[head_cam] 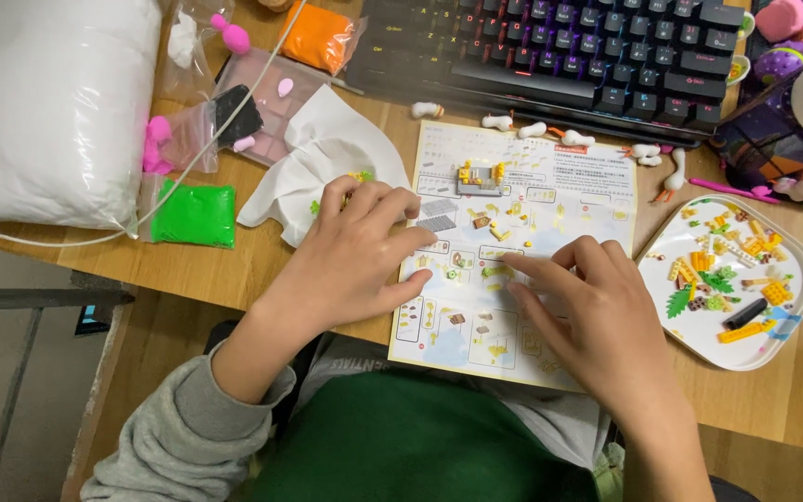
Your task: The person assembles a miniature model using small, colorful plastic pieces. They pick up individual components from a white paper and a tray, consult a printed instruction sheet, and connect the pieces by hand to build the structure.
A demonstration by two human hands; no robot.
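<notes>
Pictured mid-assembly over the instruction sheet [513,251]: left hand [355,260] and right hand [587,311] curled, fingertips converging on a tiny green-and-yellow brick piece [493,271] at sheet's centre, possibly pinched. Partly built model [480,177] near sheet's top. Next, judged: a fine, aligned press-fit.

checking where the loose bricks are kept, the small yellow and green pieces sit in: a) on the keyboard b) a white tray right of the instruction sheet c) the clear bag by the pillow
b, the white tray right of the instruction sheet holds the loose yellow and green pieces.
</notes>
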